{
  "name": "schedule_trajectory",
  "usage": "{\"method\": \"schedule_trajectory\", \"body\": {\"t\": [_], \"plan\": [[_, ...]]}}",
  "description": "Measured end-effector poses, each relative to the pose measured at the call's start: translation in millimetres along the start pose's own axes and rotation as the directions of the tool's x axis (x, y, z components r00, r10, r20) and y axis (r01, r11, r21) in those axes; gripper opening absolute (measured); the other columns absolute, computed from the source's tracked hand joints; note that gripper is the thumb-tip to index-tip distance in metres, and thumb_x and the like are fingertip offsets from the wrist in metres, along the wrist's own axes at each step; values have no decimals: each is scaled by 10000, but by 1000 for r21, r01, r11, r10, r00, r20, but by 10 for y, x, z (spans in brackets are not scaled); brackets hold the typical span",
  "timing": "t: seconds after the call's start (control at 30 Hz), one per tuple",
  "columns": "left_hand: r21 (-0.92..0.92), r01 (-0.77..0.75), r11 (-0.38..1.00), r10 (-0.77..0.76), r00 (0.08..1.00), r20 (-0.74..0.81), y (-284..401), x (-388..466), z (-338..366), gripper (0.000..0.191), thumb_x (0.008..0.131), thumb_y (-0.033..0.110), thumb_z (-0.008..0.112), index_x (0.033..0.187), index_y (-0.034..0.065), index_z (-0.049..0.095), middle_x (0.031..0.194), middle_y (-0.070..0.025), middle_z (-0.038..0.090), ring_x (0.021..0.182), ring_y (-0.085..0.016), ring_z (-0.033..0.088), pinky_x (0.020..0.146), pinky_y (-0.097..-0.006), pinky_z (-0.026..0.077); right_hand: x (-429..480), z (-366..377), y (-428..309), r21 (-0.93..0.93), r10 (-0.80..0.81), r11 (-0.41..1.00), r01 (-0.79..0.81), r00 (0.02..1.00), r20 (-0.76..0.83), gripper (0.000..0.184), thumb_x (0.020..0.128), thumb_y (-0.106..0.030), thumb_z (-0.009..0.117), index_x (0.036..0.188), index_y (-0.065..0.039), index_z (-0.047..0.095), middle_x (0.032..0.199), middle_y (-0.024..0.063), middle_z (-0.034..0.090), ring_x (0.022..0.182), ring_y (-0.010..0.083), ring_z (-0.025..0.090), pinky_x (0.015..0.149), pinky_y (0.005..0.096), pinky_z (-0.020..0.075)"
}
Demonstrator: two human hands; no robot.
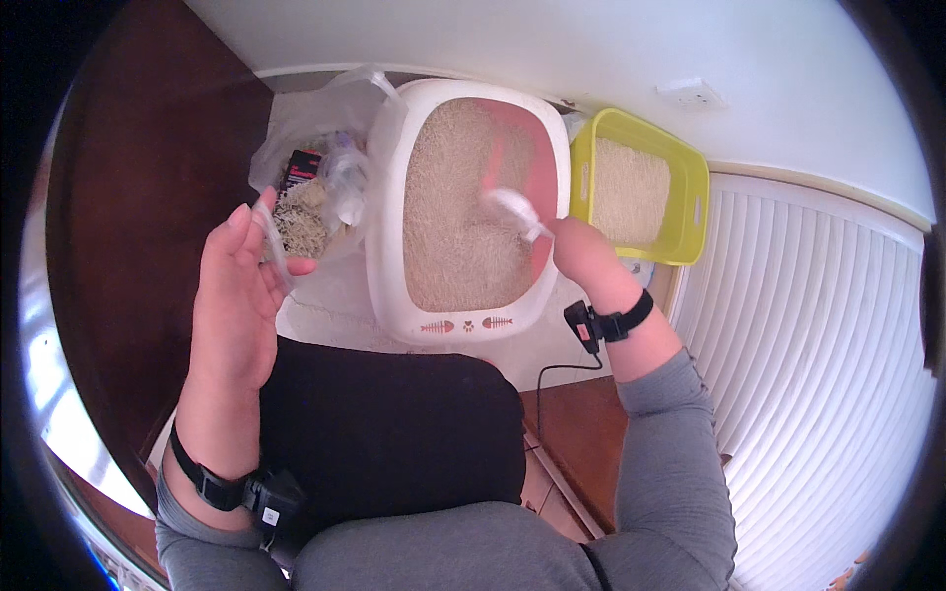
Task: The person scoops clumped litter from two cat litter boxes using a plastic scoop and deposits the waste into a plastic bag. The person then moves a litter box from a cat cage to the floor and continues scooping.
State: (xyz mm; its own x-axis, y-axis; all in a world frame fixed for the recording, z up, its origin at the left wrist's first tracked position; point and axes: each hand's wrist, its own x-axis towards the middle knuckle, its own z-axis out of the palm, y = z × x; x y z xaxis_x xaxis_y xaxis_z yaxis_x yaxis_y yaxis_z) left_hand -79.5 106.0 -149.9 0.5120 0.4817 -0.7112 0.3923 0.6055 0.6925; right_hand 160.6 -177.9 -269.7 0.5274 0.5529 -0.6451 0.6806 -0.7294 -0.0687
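Note:
My left hand (pixel 240 288) holds the rim of a translucent plastic bag (pixel 347 244) between thumb and fingers. Inside the bag lie clumped litter (pixel 297 221), a dark printed package (pixel 301 168) and crumpled clear plastic (pixel 344 181). To its right stands a white litter box (pixel 386 221) with fishbone and paw prints on its front rim, a pink inner wall and pale granular litter (pixel 451 221). Over the box's right side, my right hand (pixel 587 251) grips the handle of a whitish scoop (pixel 510 207). The scoop is blurred; whether it touches the litter, I cannot tell.
A yellow-green tray (pixel 691 207) with pale litter stands right of the litter box. A wall with a white outlet (pixel 691 94) runs behind them. Dark brown furniture (pixel 148 185) is at the left, and a white pleated panel (pixel 798 332) at the right. A cable hangs from the right wrist device.

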Motion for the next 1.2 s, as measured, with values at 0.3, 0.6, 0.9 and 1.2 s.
{"method": "schedule_trajectory", "body": {"t": [0.3, 0.6, 0.9, 1.2], "plan": [[-58, 13, 998, -13, 1000, -4, 16, 13, 52, 758, 898, 529, 404, 1383, -41, 285, 1436, -122, 355, 886, -161, 515, 911, -317, 371, -203, 246, -278, -133, 156, 981, -138, 979, 131, 212, 839, -119, 514, 940, -10, 665, 936, 188, 663, 857, 323, 661, 704, 417, 536], [-93, 14, 996, -11, 999, 38, -17, -6, 14, 770, 886, 546, 429, 1383, -28, 304, 1445, -104, 344, 880, -160, 498, 903, -305, 365, 227, 80, -156, 155, 118, 953, -258, 795, 595, 208, 795, -34, 480, 873, 25, 663, 668, 166, 649, 530, 209, 616, 420, 354, 449], [-71, 32, 997, -28, 998, 56, -16, 33, 15, 774, 880, 547, 436, 1390, -18, 292, 1467, -103, 319, 890, -164, 502, 902, -303, 366, 230, -67, -183, 338, 169, 888, -313, 904, 393, 193, 793, -43, 474, 776, 42, 647, 654, 158, 630, 543, 248, 615, 462, 358, 467], [-97, 30, 995, -26, 999, 45, -39, 55, -49, 781, 872, 551, 448, 1377, -27, 301, 1472, -117, 307, 886, -168, 511, 905, -311, 371, -381, 60, -215, 68, 270, 959, -274, 961, 60, 259, 859, -127, 443, 990, -22, 641, 942, 218, 647, 899, 374, 628, 785, 452, 497]]}}
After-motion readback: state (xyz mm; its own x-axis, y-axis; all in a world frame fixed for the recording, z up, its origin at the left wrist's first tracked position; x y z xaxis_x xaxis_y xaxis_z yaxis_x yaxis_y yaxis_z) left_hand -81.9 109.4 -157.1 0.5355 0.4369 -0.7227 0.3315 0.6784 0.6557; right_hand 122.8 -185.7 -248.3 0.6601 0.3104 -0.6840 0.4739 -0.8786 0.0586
